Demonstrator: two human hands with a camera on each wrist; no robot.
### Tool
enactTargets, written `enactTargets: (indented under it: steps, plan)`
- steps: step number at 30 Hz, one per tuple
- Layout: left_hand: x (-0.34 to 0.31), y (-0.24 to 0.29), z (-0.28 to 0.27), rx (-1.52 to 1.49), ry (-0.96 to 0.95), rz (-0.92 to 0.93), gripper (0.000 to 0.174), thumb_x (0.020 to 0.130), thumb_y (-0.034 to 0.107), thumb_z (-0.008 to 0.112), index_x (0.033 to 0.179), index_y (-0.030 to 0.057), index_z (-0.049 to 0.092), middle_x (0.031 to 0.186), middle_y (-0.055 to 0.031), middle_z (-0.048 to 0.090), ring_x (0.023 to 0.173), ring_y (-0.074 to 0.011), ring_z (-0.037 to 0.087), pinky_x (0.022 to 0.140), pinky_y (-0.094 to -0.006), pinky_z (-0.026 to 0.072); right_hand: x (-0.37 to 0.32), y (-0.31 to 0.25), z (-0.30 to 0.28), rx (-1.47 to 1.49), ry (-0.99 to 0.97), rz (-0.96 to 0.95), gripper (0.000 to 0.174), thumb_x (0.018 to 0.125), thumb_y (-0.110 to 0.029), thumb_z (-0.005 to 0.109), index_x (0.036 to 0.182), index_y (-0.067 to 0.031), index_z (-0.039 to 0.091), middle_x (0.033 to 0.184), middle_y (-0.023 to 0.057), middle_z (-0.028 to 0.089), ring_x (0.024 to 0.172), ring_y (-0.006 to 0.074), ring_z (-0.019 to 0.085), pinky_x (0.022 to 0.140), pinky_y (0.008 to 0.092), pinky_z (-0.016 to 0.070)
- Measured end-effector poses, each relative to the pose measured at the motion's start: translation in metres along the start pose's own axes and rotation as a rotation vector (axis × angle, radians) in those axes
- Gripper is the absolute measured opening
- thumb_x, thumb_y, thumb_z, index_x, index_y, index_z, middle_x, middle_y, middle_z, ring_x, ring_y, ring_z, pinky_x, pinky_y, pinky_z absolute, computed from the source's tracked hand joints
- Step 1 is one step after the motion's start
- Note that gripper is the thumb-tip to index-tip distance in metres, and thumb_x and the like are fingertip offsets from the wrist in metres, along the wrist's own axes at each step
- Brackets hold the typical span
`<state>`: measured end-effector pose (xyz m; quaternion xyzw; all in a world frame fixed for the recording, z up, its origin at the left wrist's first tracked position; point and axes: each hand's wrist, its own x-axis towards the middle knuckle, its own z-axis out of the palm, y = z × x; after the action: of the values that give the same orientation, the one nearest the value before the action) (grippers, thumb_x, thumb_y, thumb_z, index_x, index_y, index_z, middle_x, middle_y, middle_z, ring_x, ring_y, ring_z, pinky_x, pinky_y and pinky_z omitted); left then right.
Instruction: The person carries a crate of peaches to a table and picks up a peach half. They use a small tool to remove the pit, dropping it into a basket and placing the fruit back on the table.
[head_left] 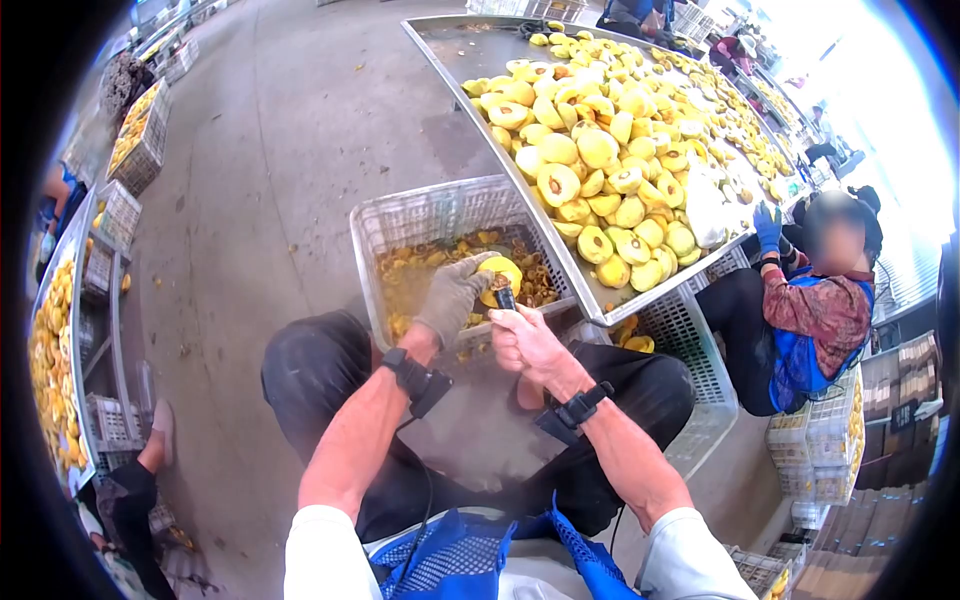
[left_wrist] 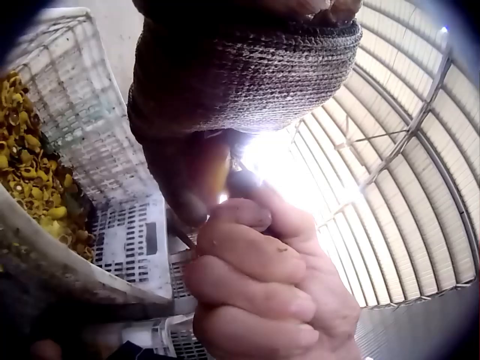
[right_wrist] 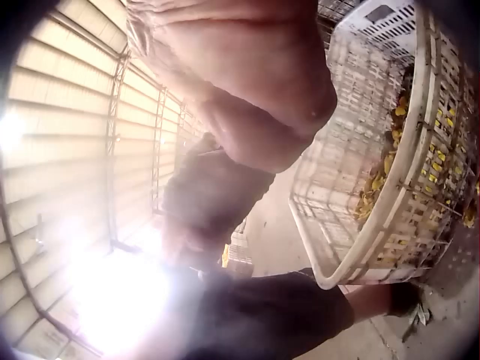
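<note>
The gloved left hand (head_left: pixel 452 297) grips a yellow fruit half (head_left: pixel 507 270) over the crate, its cut face with a brown centre showing. The bare right hand (head_left: pixel 528 343) holds a tool by its dark handle (head_left: pixel 505 298), whose far end meets the fruit. In the left wrist view the glove (left_wrist: pixel 240 75) is above the curled right fingers (left_wrist: pixel 251 277), with the fruit (left_wrist: pixel 214 169) mostly hidden between. In the right wrist view the right hand (right_wrist: pixel 247 82) is close to the camera and hides the tool; the glove (right_wrist: pixel 214 187) is behind it.
Below the hands stands a white crate (head_left: pixel 395 215) of brown and yellow scraps (head_left: pixel 400 268). A metal-edged table (head_left: pixel 455 55) heaped with yellow fruit halves (head_left: pixel 598 150) is at upper right. A person in a blue apron (head_left: pixel 800 345) sits at right; another crate (head_left: pixel 700 385) is under the table corner.
</note>
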<state>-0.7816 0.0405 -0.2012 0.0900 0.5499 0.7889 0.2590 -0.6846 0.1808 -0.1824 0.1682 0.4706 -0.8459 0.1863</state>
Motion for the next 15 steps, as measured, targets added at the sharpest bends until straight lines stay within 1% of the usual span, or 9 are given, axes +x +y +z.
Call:
enactTargets:
  steps: [1,3,4,6,8,12,14,15]
  plan:
    - [0.000,0.000,0.000,-0.010,-0.010,0.002,0.035,0.102,0.010,0.060,0.136,0.0012,0.062,0.113,-0.0055,0.072,0.095,-0.0110,0.067,0.081,-0.0258,0.0563,0.000,-0.001,-0.002,-0.003,-0.001,0.003,0.023,0.102,-0.019,0.059,0.084,-0.0150,0.045,0.061,-0.0082,0.037,0.043,0.0030,0.033,0.036,0.0217,0.0274]
    - [-0.001,0.001,-0.001,-0.021,-0.017,0.003,0.035,0.102,0.010,0.060,0.136,0.0013,0.062,0.114,-0.0054,0.072,0.095,-0.0111,0.067,0.081,-0.0259,0.0564,-0.002,-0.002,-0.007,0.153,-0.121,0.075,0.023,0.103,-0.019,0.058,0.084,-0.0144,0.046,0.061,-0.0077,0.038,0.044,0.0034,0.034,0.037,0.0213,0.0284]
    - [-0.002,0.002,0.000,-0.017,-0.018,-0.023,0.035,0.102,0.011,0.060,0.136,0.0016,0.062,0.114,-0.0055,0.072,0.096,-0.0112,0.067,0.082,-0.0261,0.0565,-0.002,-0.001,-0.011,0.153,-0.120,0.077,0.023,0.103,-0.019,0.058,0.084,-0.0144,0.046,0.061,-0.0077,0.038,0.044,0.0034,0.034,0.037,0.0213,0.0284]
    - [-0.001,0.003,0.000,-0.016,-0.017,-0.046,0.035,0.102,0.011,0.060,0.136,0.0019,0.062,0.114,-0.0056,0.072,0.096,-0.0113,0.067,0.083,-0.0263,0.0566,-0.002,-0.001,-0.015,0.266,-0.219,0.117,0.023,0.103,-0.021,0.057,0.084,-0.0131,0.048,0.061,-0.0076,0.037,0.045,0.0039,0.035,0.037,0.0210,0.0301]
    - [-0.001,0.001,-0.001,-0.029,-0.054,-0.066,0.037,0.101,0.013,0.063,0.137,0.0025,0.062,0.119,-0.0041,0.071,0.098,-0.0119,0.068,0.086,-0.0268,0.0582,-0.004,-0.002,-0.018,0.292,-0.240,0.135,0.024,0.103,-0.023,0.057,0.083,-0.0126,0.049,0.061,-0.0076,0.037,0.046,0.0041,0.035,0.038,0.0208,0.0304]
    - [0.002,-0.005,-0.004,-0.069,-0.064,-0.045,0.036,0.102,0.013,0.063,0.136,0.0027,0.062,0.119,-0.0052,0.071,0.099,-0.0124,0.068,0.086,-0.0268,0.0582,-0.005,-0.005,-0.017,0.354,-0.260,0.180,0.026,0.104,-0.025,0.056,0.082,-0.0123,0.049,0.061,-0.0077,0.035,0.047,0.0043,0.035,0.038,0.0204,0.0307]
    - [0.002,-0.005,-0.005,-0.178,0.008,-0.154,0.035,0.102,0.015,0.062,0.135,0.0026,0.062,0.118,-0.0065,0.071,0.096,-0.0145,0.070,0.083,-0.0287,0.0603,-0.007,-0.010,-0.014,0.379,-0.297,0.161,0.024,0.104,-0.025,0.056,0.084,-0.0118,0.050,0.061,-0.0075,0.035,0.047,0.0047,0.034,0.038,0.0205,0.0304]
    - [0.006,-0.011,-0.009,-0.181,0.013,-0.150,0.035,0.102,0.015,0.062,0.135,0.0026,0.062,0.118,-0.0065,0.071,0.096,-0.0145,0.070,0.083,-0.0287,0.0603,-0.007,-0.013,-0.012,0.405,-0.334,0.139,0.023,0.104,-0.024,0.055,0.086,-0.0114,0.051,0.061,-0.0074,0.034,0.047,0.0050,0.034,0.038,0.0206,0.0300]
